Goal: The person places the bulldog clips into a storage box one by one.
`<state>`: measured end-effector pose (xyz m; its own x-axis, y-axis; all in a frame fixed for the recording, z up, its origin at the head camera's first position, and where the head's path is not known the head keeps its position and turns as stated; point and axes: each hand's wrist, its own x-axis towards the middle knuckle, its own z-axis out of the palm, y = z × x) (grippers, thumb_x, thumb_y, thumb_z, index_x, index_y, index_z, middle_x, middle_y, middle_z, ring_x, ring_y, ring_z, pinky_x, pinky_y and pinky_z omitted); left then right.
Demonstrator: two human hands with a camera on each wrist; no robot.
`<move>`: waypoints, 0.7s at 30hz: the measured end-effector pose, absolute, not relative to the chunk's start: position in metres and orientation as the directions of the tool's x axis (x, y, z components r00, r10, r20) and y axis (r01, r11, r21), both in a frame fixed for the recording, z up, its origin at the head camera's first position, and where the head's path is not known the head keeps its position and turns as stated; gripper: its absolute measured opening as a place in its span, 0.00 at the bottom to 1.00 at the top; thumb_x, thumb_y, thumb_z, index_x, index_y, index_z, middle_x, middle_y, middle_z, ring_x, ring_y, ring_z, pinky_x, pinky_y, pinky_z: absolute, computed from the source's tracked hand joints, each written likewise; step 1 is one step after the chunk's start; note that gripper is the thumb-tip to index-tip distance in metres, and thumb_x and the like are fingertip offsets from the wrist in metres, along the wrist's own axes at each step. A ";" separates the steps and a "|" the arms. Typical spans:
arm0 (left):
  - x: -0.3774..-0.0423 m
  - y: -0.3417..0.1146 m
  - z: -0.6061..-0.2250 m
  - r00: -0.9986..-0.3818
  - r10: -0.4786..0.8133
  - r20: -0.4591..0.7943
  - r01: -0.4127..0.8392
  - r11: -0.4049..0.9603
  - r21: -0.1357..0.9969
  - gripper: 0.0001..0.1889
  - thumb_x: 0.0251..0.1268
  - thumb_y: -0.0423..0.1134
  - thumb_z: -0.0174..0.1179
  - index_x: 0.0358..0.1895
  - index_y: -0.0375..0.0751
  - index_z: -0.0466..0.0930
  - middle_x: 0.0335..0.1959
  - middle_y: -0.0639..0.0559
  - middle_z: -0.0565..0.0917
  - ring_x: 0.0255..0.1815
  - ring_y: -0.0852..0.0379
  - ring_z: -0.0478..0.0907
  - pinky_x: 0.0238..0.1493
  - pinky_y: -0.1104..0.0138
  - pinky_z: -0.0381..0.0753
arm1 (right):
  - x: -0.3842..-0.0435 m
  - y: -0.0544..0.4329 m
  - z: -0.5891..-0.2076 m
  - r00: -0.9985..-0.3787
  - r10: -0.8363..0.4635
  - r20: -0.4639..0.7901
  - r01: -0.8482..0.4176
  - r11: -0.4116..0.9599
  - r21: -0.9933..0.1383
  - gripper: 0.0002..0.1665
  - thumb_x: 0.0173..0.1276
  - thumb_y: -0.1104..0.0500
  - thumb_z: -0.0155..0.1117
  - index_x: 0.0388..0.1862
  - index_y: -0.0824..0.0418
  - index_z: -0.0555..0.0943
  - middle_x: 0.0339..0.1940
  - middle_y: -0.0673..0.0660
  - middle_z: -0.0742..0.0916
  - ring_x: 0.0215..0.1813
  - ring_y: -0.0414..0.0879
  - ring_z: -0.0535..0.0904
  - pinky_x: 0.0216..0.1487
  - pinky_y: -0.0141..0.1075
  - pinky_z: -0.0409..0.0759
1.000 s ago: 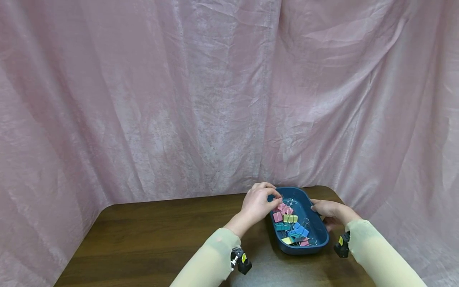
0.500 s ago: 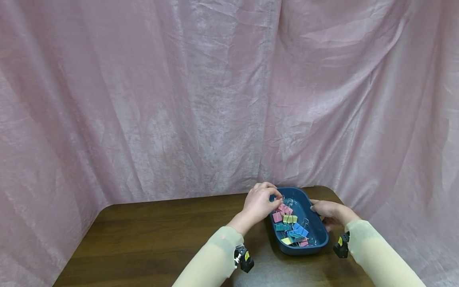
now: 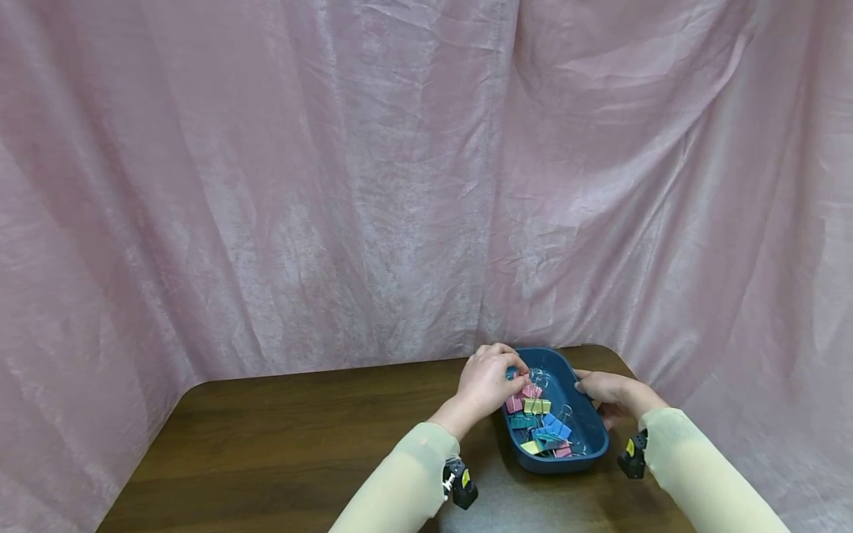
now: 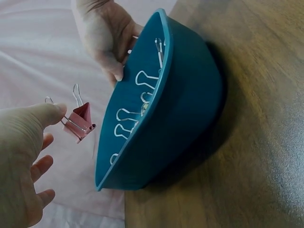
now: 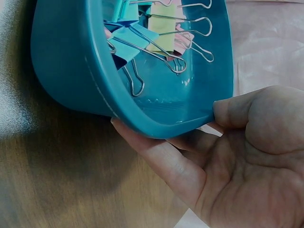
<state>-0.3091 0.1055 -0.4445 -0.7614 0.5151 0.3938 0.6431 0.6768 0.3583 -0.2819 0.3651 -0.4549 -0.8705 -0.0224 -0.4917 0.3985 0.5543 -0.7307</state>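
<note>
My left hand (image 3: 488, 377) is over the left rim of a dark blue-teal plastic bin (image 3: 563, 465). In the left wrist view, its thumb and a largely hidden finger pinch a wire handle of a pink binder clip (image 4: 79, 124), which hangs beside the bin's rim. My right hand (image 3: 614, 392) grips the bin's right side; the right wrist view shows the thumb at the rim and fingers along the outer wall. Inside lie several binder clips, among them a yellow one (image 3: 537, 406), a blue one (image 3: 554, 426) and a pink one (image 5: 182, 42), their wire handles sticking out at various angles.
The bin stands near the right end of a dark brown wooden table (image 3: 280, 444). A pink curtain (image 3: 333, 185) hangs behind the table's far edge. Both forearms wear pale sleeves, with a small black wrist camera (image 3: 461, 485) at the left cuff.
My left hand has shifted slightly right and nearer over the bin, still pinching the pink binder clip. The right hand keeps its grip on the bin's side.
</note>
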 end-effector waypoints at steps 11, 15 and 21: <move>-0.309 0.109 -0.452 -0.774 0.510 0.375 0.630 0.684 0.368 0.06 0.66 0.51 0.70 0.42 0.61 0.91 0.51 0.61 0.82 0.57 0.56 0.75 0.58 0.62 0.74 | -0.283 0.364 -0.455 -0.872 -0.021 -0.489 0.393 0.566 -0.725 0.35 0.83 0.59 0.40 0.85 0.59 0.46 0.58 0.71 0.75 0.36 0.61 0.85 0.29 0.43 0.84; -0.309 0.110 -0.455 -0.782 0.504 0.367 0.620 0.693 0.368 0.05 0.66 0.51 0.69 0.42 0.61 0.91 0.51 0.61 0.82 0.57 0.56 0.75 0.57 0.62 0.74 | -0.283 0.364 -0.455 -0.871 -0.020 -0.490 0.395 0.564 -0.725 0.35 0.83 0.60 0.39 0.85 0.59 0.46 0.59 0.72 0.75 0.37 0.61 0.86 0.30 0.44 0.85; -0.307 0.112 -0.458 -0.789 0.499 0.359 0.611 0.701 0.368 0.04 0.66 0.51 0.69 0.41 0.63 0.90 0.51 0.62 0.82 0.57 0.57 0.75 0.57 0.62 0.74 | -0.282 0.364 -0.455 -0.867 -0.027 -0.497 0.402 0.550 -0.732 0.36 0.83 0.61 0.39 0.85 0.59 0.45 0.61 0.75 0.73 0.37 0.63 0.85 0.34 0.49 0.87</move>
<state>-0.3074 0.1116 -0.4583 -0.7889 0.4987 0.3591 0.6107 0.7014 0.3675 -0.2823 0.3638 -0.4551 -0.8671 -0.0274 -0.4974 0.4022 0.5504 -0.7316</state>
